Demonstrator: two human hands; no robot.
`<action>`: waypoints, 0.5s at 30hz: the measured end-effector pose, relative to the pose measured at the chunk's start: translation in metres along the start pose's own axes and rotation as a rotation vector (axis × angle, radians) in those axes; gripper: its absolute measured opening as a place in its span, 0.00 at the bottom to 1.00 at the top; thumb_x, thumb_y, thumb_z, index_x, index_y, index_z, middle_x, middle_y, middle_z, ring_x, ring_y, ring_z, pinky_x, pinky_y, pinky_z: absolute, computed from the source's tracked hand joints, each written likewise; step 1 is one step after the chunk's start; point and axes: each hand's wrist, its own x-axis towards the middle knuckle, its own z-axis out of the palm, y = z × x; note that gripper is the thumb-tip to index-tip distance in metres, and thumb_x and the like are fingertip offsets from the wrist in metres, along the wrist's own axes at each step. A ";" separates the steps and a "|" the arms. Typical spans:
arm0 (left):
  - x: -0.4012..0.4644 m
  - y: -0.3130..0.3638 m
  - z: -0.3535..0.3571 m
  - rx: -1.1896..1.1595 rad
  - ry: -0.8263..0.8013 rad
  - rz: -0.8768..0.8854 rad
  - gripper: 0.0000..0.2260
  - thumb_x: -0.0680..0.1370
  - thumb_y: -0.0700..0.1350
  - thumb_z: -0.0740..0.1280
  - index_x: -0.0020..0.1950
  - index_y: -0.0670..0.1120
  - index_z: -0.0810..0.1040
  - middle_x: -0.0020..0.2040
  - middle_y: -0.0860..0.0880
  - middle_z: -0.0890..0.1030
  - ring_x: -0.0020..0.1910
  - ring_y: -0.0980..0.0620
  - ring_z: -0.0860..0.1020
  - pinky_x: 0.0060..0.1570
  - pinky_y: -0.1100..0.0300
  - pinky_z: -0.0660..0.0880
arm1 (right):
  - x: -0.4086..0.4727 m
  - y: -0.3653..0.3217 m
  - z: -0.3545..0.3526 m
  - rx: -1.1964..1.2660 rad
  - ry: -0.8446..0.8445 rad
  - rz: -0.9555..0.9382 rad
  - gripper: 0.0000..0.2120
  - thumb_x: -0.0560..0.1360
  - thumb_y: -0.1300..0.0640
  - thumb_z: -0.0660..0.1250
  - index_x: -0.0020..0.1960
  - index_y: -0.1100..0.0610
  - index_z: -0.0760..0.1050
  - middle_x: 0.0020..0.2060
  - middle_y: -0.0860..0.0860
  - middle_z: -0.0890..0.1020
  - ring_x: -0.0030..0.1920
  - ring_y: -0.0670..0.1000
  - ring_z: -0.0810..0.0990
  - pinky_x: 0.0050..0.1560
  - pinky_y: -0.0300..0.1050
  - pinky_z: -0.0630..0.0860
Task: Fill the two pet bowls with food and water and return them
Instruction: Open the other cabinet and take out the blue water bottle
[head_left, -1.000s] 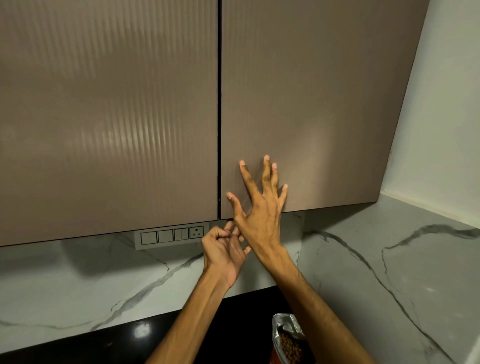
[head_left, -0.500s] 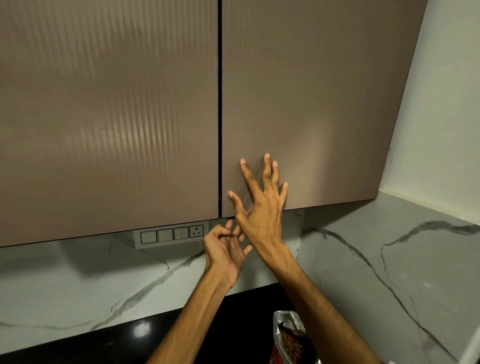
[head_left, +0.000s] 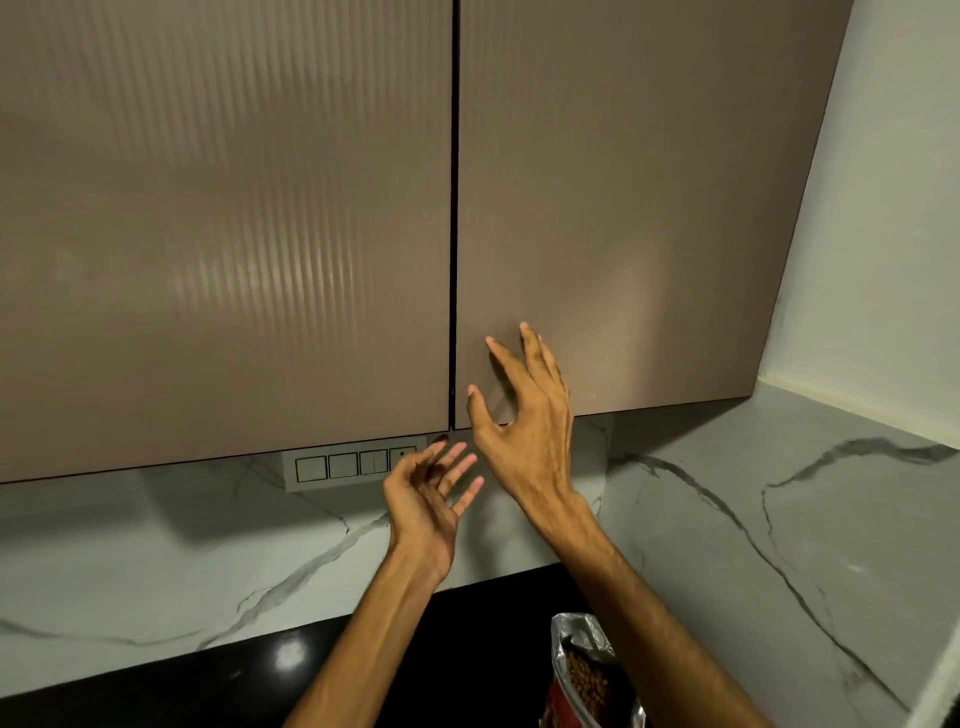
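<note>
Two tall brown cupboard doors fill the view, the left door (head_left: 223, 228) shut; below it a switch panel (head_left: 353, 464) on the marble wall; the left hand (head_left: 423, 499) hangs just under the doors, palm up, fingers loose, holding nothing; the right hand (head_left: 522, 415) is spread against the right door (head_left: 623, 208) near its lower corner. To do it well, hook fingertips under that edge and pull evenly. An opened bag of kibble (head_left: 587, 675) stands on the black counter (head_left: 467, 649); no bowls are in sight.

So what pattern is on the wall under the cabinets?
White marble backsplash with grey veins, head view.
</note>
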 end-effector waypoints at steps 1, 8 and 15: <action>0.000 0.003 -0.003 -0.009 0.008 0.009 0.12 0.81 0.45 0.59 0.57 0.41 0.79 0.63 0.37 0.83 0.62 0.40 0.82 0.59 0.43 0.78 | 0.000 -0.004 -0.001 0.008 0.001 -0.004 0.28 0.76 0.57 0.75 0.75 0.55 0.75 0.81 0.57 0.65 0.82 0.57 0.62 0.79 0.61 0.62; -0.007 0.028 -0.016 -0.069 0.038 0.082 0.06 0.80 0.45 0.64 0.47 0.45 0.77 0.60 0.39 0.81 0.64 0.38 0.81 0.61 0.42 0.77 | -0.002 -0.029 0.001 0.030 -0.010 0.019 0.27 0.76 0.57 0.75 0.74 0.56 0.76 0.78 0.55 0.71 0.78 0.55 0.68 0.78 0.52 0.64; -0.014 0.049 -0.018 -0.082 0.015 0.130 0.04 0.79 0.45 0.67 0.46 0.47 0.77 0.56 0.41 0.82 0.64 0.39 0.81 0.65 0.40 0.76 | -0.002 -0.045 0.009 0.044 -0.012 0.016 0.26 0.76 0.57 0.75 0.73 0.57 0.77 0.75 0.56 0.75 0.76 0.55 0.72 0.76 0.45 0.64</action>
